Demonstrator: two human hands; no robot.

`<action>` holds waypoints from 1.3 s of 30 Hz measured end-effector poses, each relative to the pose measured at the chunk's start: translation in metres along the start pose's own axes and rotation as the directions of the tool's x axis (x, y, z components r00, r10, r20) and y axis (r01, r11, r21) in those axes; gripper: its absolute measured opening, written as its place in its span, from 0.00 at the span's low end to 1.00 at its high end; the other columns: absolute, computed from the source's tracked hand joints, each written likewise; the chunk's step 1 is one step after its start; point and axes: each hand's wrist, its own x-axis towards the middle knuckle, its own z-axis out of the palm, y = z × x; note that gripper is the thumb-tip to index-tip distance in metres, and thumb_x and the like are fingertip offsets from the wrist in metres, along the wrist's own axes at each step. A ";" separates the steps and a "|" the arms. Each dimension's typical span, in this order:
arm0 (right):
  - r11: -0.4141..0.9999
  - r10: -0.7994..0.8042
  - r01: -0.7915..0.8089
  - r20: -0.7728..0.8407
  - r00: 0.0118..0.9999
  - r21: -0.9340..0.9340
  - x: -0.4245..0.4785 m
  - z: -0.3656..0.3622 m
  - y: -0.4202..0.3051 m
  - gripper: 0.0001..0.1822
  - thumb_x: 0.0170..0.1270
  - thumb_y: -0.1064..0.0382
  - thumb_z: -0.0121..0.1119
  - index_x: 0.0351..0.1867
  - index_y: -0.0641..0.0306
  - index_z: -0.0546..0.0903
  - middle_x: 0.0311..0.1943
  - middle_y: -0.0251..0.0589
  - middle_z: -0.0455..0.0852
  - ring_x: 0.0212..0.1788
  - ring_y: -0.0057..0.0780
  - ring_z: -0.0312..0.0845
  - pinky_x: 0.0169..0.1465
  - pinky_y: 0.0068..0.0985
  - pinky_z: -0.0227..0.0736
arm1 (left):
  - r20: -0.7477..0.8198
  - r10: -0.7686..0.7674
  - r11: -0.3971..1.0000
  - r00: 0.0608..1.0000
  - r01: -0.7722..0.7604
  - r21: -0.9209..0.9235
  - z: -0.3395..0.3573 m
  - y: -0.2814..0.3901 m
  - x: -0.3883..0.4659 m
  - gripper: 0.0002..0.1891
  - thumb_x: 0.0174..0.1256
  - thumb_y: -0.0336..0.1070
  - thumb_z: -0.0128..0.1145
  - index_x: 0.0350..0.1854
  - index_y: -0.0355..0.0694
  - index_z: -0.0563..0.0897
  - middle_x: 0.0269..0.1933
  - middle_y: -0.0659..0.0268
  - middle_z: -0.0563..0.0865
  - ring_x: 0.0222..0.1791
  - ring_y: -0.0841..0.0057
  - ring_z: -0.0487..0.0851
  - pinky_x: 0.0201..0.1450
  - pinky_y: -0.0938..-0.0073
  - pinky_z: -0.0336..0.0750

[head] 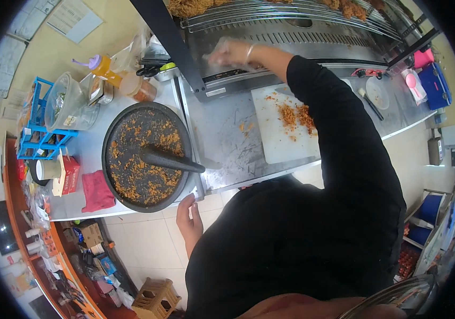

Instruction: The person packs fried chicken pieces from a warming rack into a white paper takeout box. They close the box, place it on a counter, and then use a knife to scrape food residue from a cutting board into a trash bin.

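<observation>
My right hand (227,54), in a clear plastic glove, reaches across into the lower front of a metal food display cabinet (251,40). The glove is blurred, so whether its fingers hold anything cannot be made out. Bare, my left hand (190,223) hangs by the counter's front edge, fingers slightly apart and holding nothing. Just beyond it sits a wide dark stone mortar (109,187) scattered with orange-brown crumbs. A stone pestle (171,158) lies across the mortar, its handle over the rim. Under my right arm, a white cutting board (271,139) bears shredded orange-brown food (287,115).
Fried pieces (195,7) rest on the cabinet's wire rack (291,16). Left on the counter (64,207) are a red cloth (97,191), a blue plastic rack (36,119), a clear tub (66,105) and a yellow squeeze bottle (105,71). A brush (371,104) and white plate (378,93) lie right.
</observation>
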 end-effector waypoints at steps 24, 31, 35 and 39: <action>0.867 -0.097 0.085 0.001 0.995 -0.491 0.023 0.048 -0.050 0.17 0.63 0.54 0.53 0.46 0.59 0.84 0.41 0.54 0.87 0.45 0.52 0.83 0.49 0.44 0.76 | -0.009 -0.045 0.996 0.999 0.046 0.078 0.016 0.031 -0.013 0.10 0.68 0.23 0.51 0.49 0.31 0.80 0.49 0.54 0.84 0.51 0.64 0.81 0.58 0.68 0.73; 0.892 -0.261 0.307 0.176 0.949 -0.331 0.011 0.012 -0.048 0.15 0.59 0.57 0.55 0.31 0.68 0.84 0.31 0.57 0.85 0.34 0.54 0.81 0.40 0.44 0.74 | -0.108 -0.125 0.992 0.986 0.126 -0.001 0.042 0.037 -0.029 0.10 0.69 0.23 0.50 0.48 0.31 0.80 0.48 0.54 0.84 0.50 0.64 0.81 0.58 0.68 0.72; 0.810 -0.349 0.410 0.217 0.912 -0.419 0.014 0.023 -0.050 0.14 0.60 0.58 0.55 0.29 0.69 0.83 0.28 0.55 0.84 0.31 0.54 0.79 0.39 0.43 0.74 | -0.091 -0.111 0.993 0.990 0.113 0.017 0.058 0.052 -0.027 0.09 0.69 0.24 0.50 0.48 0.31 0.80 0.48 0.54 0.84 0.50 0.64 0.81 0.58 0.68 0.72; 0.834 -0.358 0.422 0.232 0.904 -0.355 0.013 0.034 -0.029 0.11 0.59 0.62 0.56 0.30 0.70 0.83 0.32 0.57 0.85 0.34 0.54 0.81 0.40 0.42 0.75 | -0.154 -0.170 0.984 0.973 0.175 0.019 0.062 0.058 -0.028 0.10 0.68 0.22 0.50 0.49 0.31 0.80 0.48 0.55 0.84 0.51 0.65 0.81 0.57 0.68 0.73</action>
